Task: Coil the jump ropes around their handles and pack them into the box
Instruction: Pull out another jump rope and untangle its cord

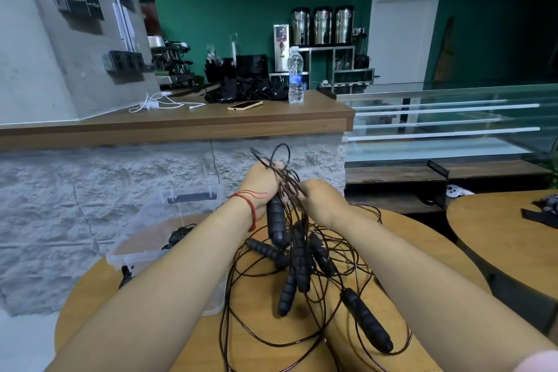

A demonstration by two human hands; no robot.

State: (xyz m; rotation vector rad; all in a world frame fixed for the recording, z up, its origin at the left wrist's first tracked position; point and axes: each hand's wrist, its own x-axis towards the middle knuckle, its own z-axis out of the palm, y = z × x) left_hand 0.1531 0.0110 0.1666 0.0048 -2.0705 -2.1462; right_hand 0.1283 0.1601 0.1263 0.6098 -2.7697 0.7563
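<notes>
We see the left hand (261, 181) raised above the middle of the round table (256, 329), fingers curled tight round the top of one black handle (276, 223) plus a bunch of cords, so the grip is closed and holding. The right hand (320, 199) is just beside it, nearly touching, fingers curled round several strands of the same bunch. The jump ropes (305, 254) hang from both hands as one tangle, thin dark cords looping down onto the table's middle and spilling to its near edge. We count several loose handles in the pile; one long handle (367, 320) lies flat towards the near right edge. The clear box (169, 220) sits open at the table's far left edge, with a dark coiled rope (178, 235) inside, details blurred. A red string bracelet (250, 205) is on the left wrist. Behind us, a counter (181, 127) carries a phone (244, 105), a water bottle (295, 75) and a white cable (157, 104).
</notes>
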